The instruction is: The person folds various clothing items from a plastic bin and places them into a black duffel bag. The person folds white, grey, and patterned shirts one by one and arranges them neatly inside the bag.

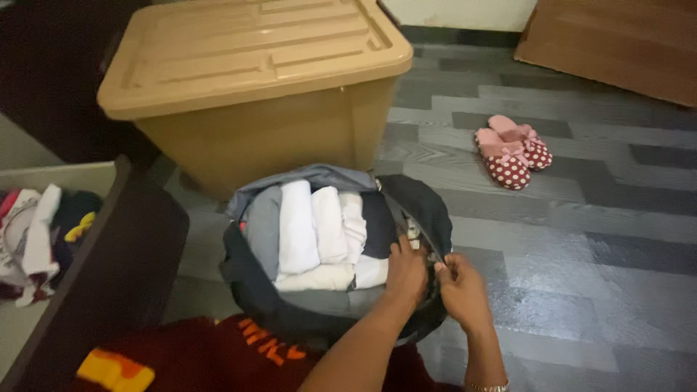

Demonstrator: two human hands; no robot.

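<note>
A dark open bag (pixel 250 287) lies on the floor in front of me, packed with rolled white, grey and dark clothes (pixel 312 232). My left hand (pixel 405 272) rests on the bag's right edge, fingers pressed against the dark fabric flap (pixel 421 203). My right hand (pixel 461 287) pinches something small at that same edge, probably the zipper; the exact thing is hidden by my fingers. Both hands touch each other at the bag's rim.
A large tan plastic storage box (pixel 254 80) with a lid stands behind the bag. Red polka-dot slippers (pixel 512 151) lie on the grey plank floor to the right. A drawer with mixed clothes (pixel 36 232) is open at left. A wooden panel (pixel 617 43) stands at back right.
</note>
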